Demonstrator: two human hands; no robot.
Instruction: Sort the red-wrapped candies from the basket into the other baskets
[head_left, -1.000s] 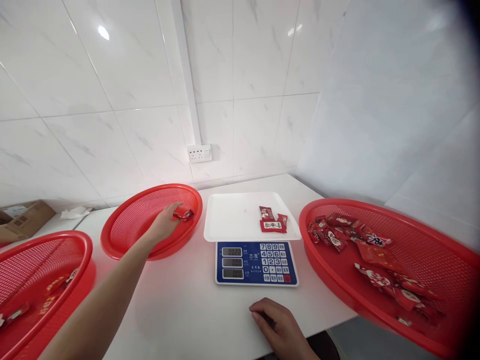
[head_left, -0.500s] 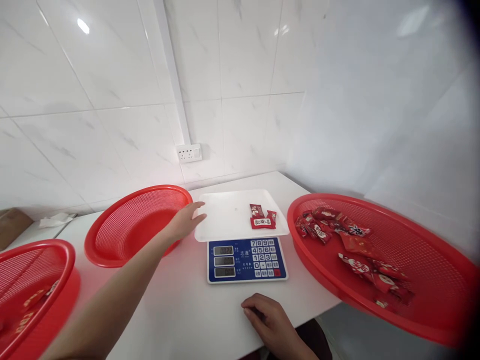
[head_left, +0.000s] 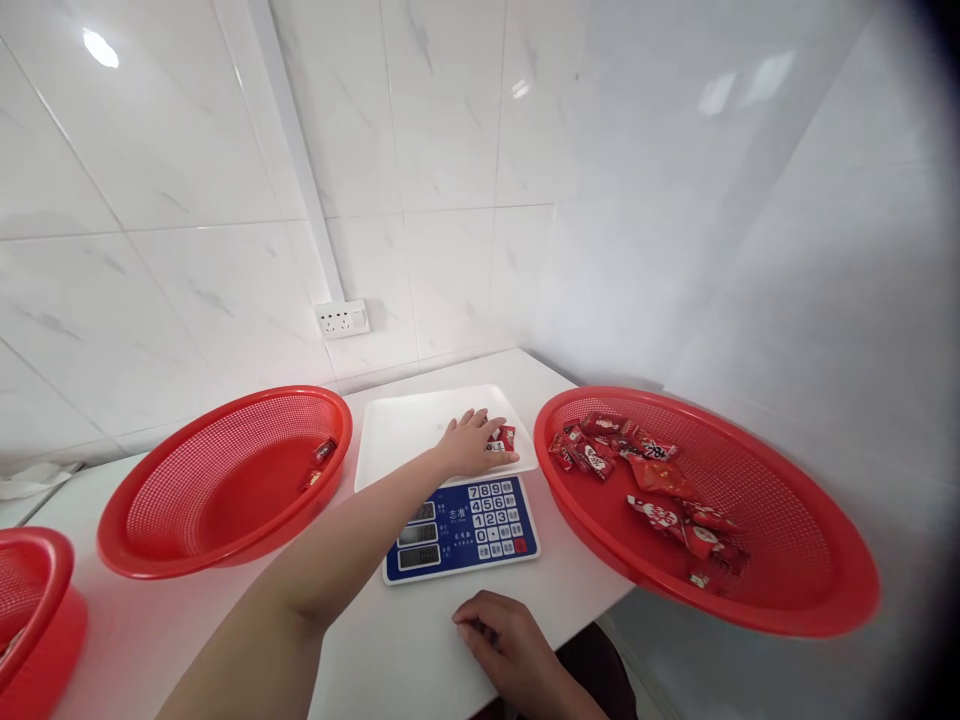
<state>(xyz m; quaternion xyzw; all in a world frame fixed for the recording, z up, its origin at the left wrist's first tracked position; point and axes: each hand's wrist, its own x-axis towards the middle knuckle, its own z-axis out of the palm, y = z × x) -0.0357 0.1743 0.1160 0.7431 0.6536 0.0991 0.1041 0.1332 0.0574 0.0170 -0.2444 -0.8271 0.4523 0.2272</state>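
Observation:
My left hand (head_left: 472, 442) reaches over the white weighing tray (head_left: 401, 420), fingers spread and lying on a few small red candy packets (head_left: 505, 439), which it partly covers. The tray sits on an electronic scale with a blue keypad panel (head_left: 480, 535); my forearm hides part of its displays. Below the scale, at the table's front, my right hand (head_left: 502, 635) rests with its fingers curled in, and nothing shows in them.
At the right, a red plastic basket (head_left: 795, 500) holds several red candy packets (head_left: 652, 475). Left of the scale is another red basket (head_left: 217, 440) with two small packets (head_left: 322, 450) at its right side. Part of a third red basket (head_left: 60, 620) shows at far left. A wall socket (head_left: 343, 318) is behind.
My left hand has moved right, from the tray's left edge onto the candy packets. The view has turned slightly right. My right hand stays curled at the table's front.

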